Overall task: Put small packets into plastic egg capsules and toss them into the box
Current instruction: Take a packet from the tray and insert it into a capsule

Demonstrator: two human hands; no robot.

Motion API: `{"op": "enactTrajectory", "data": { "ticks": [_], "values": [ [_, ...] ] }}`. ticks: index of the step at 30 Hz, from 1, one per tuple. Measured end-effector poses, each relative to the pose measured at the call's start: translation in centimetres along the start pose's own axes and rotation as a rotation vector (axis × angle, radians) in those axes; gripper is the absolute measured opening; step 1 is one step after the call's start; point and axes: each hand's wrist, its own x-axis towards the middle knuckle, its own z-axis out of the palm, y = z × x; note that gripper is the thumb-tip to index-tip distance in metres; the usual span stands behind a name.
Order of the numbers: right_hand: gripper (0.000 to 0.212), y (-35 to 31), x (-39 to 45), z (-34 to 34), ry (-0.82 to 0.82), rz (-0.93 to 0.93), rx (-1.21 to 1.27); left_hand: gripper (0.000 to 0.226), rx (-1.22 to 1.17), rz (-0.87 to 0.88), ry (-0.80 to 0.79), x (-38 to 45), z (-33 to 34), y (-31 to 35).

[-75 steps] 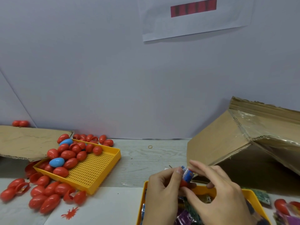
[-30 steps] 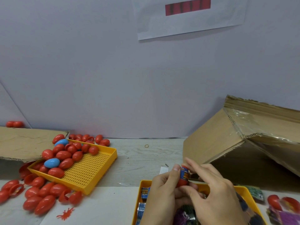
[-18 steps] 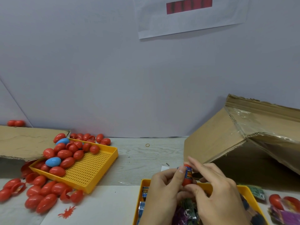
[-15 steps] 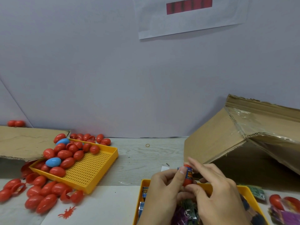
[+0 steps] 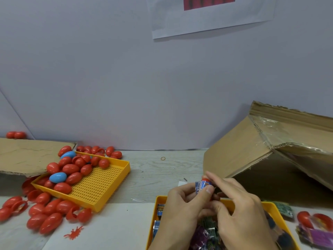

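both hands work together above the near yellow tray (image 5: 272, 206) of packets. left hand (image 5: 182, 210) pinches a blue packet (image 5: 200, 185) against a red egg capsule (image 5: 206, 178); right hand (image 5: 239, 208) has its fingers curled on the capsule. step judged: stuffing the packet in. next: press it fully inside, snap the capsule closed, toss into the cardboard box (image 5: 252, 150) at right.

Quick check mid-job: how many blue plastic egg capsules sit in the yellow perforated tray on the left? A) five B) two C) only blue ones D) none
B: two blue plastic egg capsules lie among red ones in the yellow perforated tray.
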Motion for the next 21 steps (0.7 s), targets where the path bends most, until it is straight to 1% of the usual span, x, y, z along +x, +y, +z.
{"op": "enactTrajectory", "data": {
  "ticks": [3, 7, 11, 13, 16, 18, 21],
  "values": [
    [0.08, 0.12, -0.07, 0.01, -0.004, -0.002, -0.003, 0.032, 0.018, 0.005, -0.008, 0.01, -0.09, 0.13],
    [0.079, 0.16, -0.03, -0.09, 0.002, -0.007, -0.001, 0.039, 0.008, -0.032, 0.013, 0.04, 0.25, 0.08],
    [0.081, 0.28, -0.05, -0.14, -0.027, 0.001, 0.001, 0.039, -0.061, -0.071, 0.096, 0.09, 0.62, 0.07],
    [0.08, 0.4, -0.11, -0.08, -0.041, 0.011, 0.003, 0.039, -0.07, -0.057, 0.129, 0.15, 0.47, 0.15],
    [0.077, 0.48, -0.08, -0.04, -0.045, 0.017, 0.01, 0.033, -0.079, -0.06, 0.134, 0.14, 0.42, 0.4],
    [0.08, 0.38, -0.06, -0.09, -0.038, 0.01, 0.005, 0.028, -0.148, -0.085, 0.117, 0.1, 0.44, 0.56],
    [0.076, 0.26, -0.05, -0.14, -0.004, -0.003, 0.018, 0.036, -0.298, -0.106, 0.082, -0.01, 0.53, 0.93]
  ]
}}
